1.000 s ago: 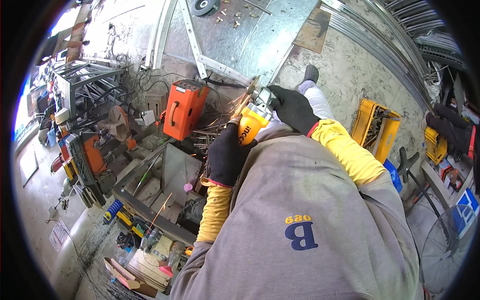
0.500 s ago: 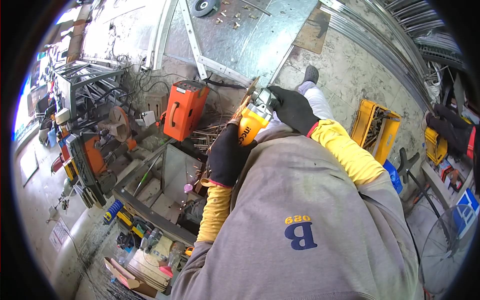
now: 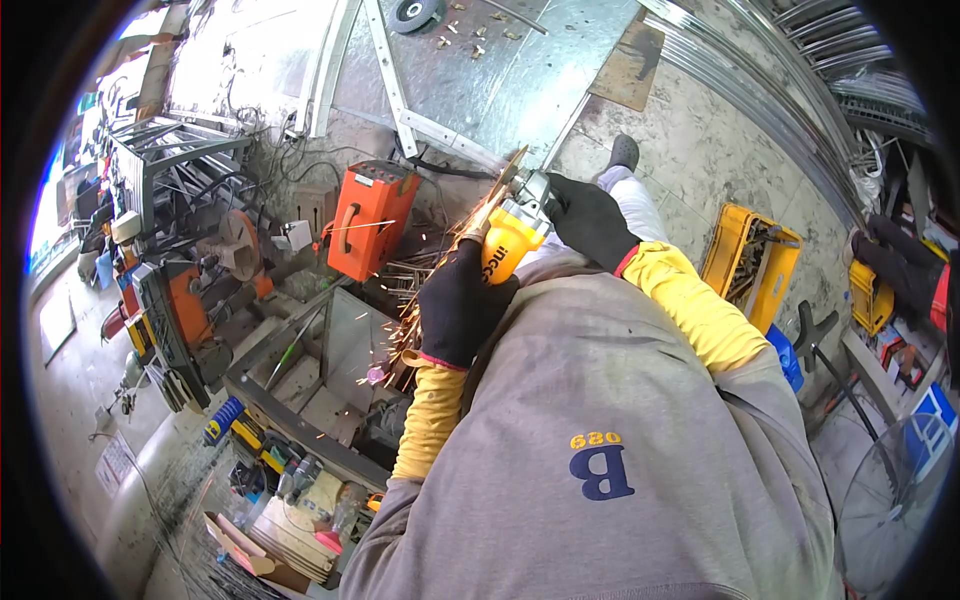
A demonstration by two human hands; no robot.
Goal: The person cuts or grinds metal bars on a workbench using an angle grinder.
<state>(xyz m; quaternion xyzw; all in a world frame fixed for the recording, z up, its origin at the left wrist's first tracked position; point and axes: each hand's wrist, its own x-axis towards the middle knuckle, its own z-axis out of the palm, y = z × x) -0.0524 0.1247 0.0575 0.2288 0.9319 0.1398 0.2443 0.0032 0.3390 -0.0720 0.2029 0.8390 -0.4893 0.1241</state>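
Observation:
A yellow angle grinder with a silver gear head is held in front of my lap, its thin disc seen nearly edge-on. My left hand, in a black glove, is closed around the yellow body. My right hand, also gloved in black, is closed at the silver head; what its fingertips grip there is partly hidden. Orange sparks stream from the disc side down past my left wrist. Whatever the disc touches cannot be made out.
An orange machine box stands left of the grinder, beside a metal frame. A yellow crate is on the right. A metal sheet lies ahead. Another person's legs show at far right.
The grinder and both hands have shifted slightly to the right. The spark stream has become denser and spreads further down past my left wrist.

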